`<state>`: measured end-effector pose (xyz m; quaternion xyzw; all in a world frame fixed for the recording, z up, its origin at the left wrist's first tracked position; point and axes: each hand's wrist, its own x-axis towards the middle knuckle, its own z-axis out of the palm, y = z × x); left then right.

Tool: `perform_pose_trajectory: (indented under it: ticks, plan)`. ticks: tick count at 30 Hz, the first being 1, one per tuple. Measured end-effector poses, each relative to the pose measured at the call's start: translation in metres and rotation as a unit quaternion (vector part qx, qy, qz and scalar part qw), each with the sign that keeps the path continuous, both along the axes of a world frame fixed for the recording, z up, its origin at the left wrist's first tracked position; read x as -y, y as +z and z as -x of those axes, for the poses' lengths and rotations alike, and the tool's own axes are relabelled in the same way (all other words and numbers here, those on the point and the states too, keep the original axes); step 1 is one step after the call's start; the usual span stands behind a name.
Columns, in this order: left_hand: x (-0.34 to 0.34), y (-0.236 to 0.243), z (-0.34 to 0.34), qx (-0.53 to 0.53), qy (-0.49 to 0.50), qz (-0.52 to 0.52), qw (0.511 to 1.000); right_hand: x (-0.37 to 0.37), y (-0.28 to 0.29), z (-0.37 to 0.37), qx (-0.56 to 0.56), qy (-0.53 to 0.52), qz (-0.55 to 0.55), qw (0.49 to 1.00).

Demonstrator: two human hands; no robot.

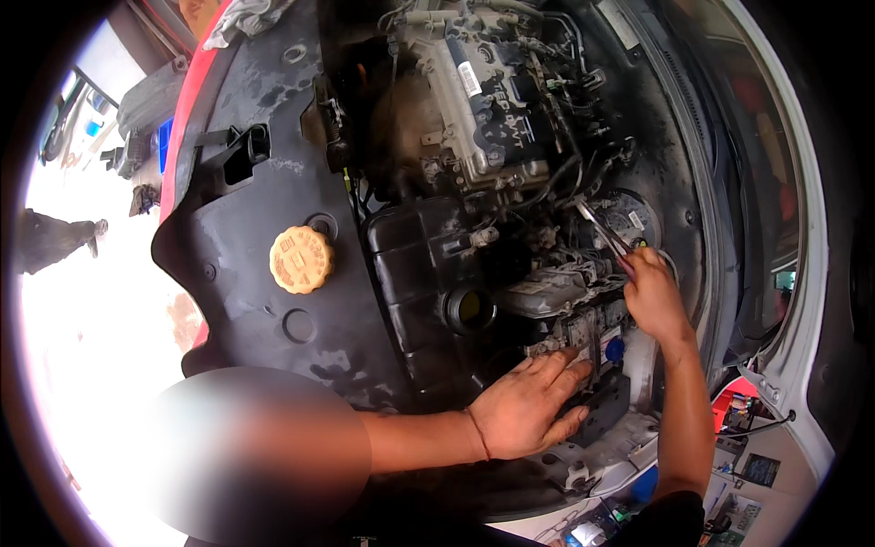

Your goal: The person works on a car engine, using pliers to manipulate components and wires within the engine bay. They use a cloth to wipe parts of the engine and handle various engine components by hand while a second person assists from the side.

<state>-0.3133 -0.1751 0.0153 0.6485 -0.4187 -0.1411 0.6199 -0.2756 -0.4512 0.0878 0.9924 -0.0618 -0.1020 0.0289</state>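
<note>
Silver-headed, reddish-handled tool (609, 233), slender, slanting from right hand (653, 296).

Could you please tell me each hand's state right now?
Left hand: open, laid over engine parts.
Right hand: closed, holding a metal tool.

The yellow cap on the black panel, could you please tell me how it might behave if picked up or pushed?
The yellow cap is probably light and stiff, as it looks like moulded plastic. Its scalloped rim should be easy to grip. Resting broad face up on the black panel, it would likelier slide than roll.
</note>
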Motion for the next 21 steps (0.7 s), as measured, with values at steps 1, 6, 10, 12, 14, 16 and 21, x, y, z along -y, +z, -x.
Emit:
perform_pose_trajectory:
  ticks: [1, 6, 10, 12, 14, 16, 21]
  plan:
    - [0.000, -0.002, 0.005, -0.019, -0.021, 0.006, 1.000, 0.011, -0.010, -0.007, -0.052, 0.019, 0.059, 0.997]
    - [-0.001, -0.012, -0.001, -0.009, -0.037, 0.026, 0.999, -0.002, -0.055, -0.086, -0.339, -0.060, 0.153, 0.926]
    - [0.000, -0.015, 0.002, -0.014, -0.036, 0.029, 0.999, -0.018, -0.076, -0.118, -0.437, -0.049, 0.189, 0.878]
    - [0.002, -0.014, 0.002, -0.025, -0.040, 0.033, 0.998, -0.013, -0.089, -0.120, -0.441, -0.052, 0.173, 0.879]
    - [0.000, -0.014, 0.001, -0.027, -0.036, 0.028, 0.999, -0.029, -0.085, -0.126, -0.437, -0.067, 0.151, 0.884]
    - [-0.001, -0.014, 0.000, -0.028, -0.033, 0.027, 0.999, -0.042, -0.072, -0.124, -0.426, -0.104, 0.131, 0.889]
    - [-0.002, -0.014, 0.001, -0.026, -0.021, 0.033, 0.999, -0.040, -0.071, -0.127, -0.475, -0.102, 0.123, 0.865]
